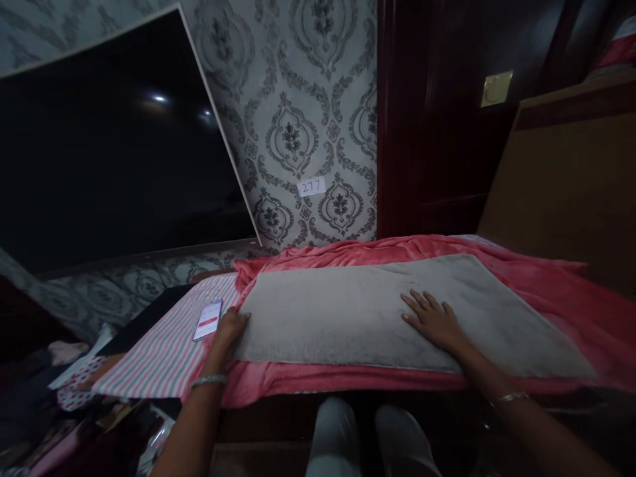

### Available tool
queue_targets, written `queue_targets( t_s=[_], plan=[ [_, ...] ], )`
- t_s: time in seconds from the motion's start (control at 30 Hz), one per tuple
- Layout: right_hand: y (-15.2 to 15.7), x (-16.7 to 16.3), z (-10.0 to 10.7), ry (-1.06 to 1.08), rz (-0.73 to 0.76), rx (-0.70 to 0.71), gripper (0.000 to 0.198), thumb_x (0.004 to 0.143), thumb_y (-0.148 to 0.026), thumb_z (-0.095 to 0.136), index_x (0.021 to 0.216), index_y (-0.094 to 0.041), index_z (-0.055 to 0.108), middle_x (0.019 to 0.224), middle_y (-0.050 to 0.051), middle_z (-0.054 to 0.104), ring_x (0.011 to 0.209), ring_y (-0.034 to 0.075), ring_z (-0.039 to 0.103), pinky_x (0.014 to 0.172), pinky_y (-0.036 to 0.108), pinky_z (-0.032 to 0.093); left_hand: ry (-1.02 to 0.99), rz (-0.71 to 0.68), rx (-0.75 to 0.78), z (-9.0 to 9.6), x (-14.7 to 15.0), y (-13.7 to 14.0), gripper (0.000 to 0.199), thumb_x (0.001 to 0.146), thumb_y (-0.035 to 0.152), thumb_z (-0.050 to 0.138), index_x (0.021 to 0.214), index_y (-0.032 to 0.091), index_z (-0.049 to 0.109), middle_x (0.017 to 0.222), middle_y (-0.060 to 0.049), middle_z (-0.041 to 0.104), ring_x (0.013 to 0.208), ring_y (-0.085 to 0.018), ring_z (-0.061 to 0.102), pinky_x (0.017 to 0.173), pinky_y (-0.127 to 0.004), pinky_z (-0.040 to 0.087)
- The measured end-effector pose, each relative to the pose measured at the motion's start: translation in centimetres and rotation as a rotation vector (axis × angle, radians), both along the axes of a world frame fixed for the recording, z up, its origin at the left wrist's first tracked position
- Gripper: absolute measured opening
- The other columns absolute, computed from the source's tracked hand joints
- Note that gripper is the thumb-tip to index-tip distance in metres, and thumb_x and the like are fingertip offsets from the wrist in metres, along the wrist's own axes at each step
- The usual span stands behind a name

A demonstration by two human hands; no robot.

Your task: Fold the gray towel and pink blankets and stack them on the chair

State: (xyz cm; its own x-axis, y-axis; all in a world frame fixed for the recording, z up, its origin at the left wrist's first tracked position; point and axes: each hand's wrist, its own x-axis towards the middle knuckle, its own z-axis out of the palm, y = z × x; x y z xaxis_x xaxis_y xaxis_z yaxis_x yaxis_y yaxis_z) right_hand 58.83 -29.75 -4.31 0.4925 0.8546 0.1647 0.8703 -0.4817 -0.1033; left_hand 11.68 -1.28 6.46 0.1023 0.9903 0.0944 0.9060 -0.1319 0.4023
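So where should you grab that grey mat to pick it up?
Probably by its short left edge, coming from the left. The grey mat lies flat on the pink blanket, and the left hand already curls at that end. The right hand lies flat on top, gripping nothing.

Open grey mat [348, 311] between hands; phone [207, 319] crowding left, wooden board [561, 192] right
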Motion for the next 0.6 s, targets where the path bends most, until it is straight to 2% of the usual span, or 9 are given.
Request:
queue_targets(
  t_s=[0.13, 0.2, 0.37, 0.47, 0.53, 0.6],
  plan=[
    [0.0, 0.0, -0.1, -0.01, 0.006, -0.001, 0.066, 0.098, -0.061, 0.026, 0.158, -0.037, 0.035, 0.167, 0.0, 0.028, 0.153, 0.033, 0.025, 0.117, 0.063, 0.027, -0.184, -0.032, -0.182, 1.3, -0.9, 0.4, 0.041, 0.083, 0.04, 0.061, 0.111, 0.01, 0.067, 0.097, -0.016, 0.077, 0.096, -0.03, 0.073, 0.081, -0.04, 0.059],
    [0.0, 0.0, 0.0, -0.009, 0.004, 0.007, 0.065, 0.098, -0.062, 0.025, 0.158, -0.038, 0.035, 0.166, 0.0, 0.028, 0.153, 0.033, 0.025, 0.117, 0.063, 0.027, -0.273, -0.071, -0.261, 1.8, -1.1, 0.2, 0.036, 0.084, 0.04, 0.061, 0.106, 0.013, 0.07, 0.092, -0.014, 0.078, 0.09, -0.028, 0.075, 0.078, -0.039, 0.06],
    [-0.1, -0.6, 0.9, 0.013, -0.006, -0.007, 0.064, 0.099, -0.061, 0.026, 0.158, -0.038, 0.035, 0.167, 0.0, 0.027, 0.153, 0.032, 0.023, 0.118, 0.062, 0.025, -0.525, -0.196, -0.286, 3.9, 0.4, -0.3, 0.045, 0.088, 0.039, 0.054, 0.123, 0.013, 0.067, 0.106, -0.014, 0.077, 0.1, -0.027, 0.074, 0.084, -0.038, 0.061],
    [-0.1, -0.9, 1.6, 0.033, -0.009, -0.026, 0.064, 0.099, -0.06, 0.028, 0.159, -0.037, 0.034, 0.168, 0.0, 0.024, 0.154, 0.032, 0.022, 0.119, 0.061, 0.022, -0.684, -0.324, -0.334, 6.6, 3.9, -0.4, 0.057, 0.084, 0.041, 0.061, 0.133, 0.012, 0.061, 0.112, -0.014, 0.076, 0.097, -0.026, 0.074, 0.084, -0.036, 0.061],
    [-0.2, -1.0, 1.9, 0.044, -0.01, -0.021, 0.063, 0.1, -0.06, 0.028, 0.159, -0.037, 0.033, 0.168, 0.0, 0.023, 0.154, 0.031, 0.02, 0.12, 0.061, 0.021, -0.686, -0.453, -0.36, 8.3, 7.6, -1.1, 0.068, 0.077, 0.042, 0.069, 0.137, 0.013, 0.058, 0.112, -0.013, 0.076, 0.091, -0.026, 0.074, 0.081, -0.037, 0.061],
    [-0.2, -1.0, 2.0, 0.047, -0.008, -0.009, 0.063, 0.1, -0.059, 0.029, 0.159, -0.037, 0.033, 0.168, 0.0, 0.023, 0.154, 0.031, 0.02, 0.12, 0.061, 0.022, -0.64, -0.604, -0.304, 9.3, 12.1, -2.7, 0.072, 0.074, 0.04, 0.07, 0.139, 0.011, 0.056, 0.112, -0.013, 0.075, 0.09, -0.027, 0.073, 0.08, -0.04, 0.06]
  ],
)
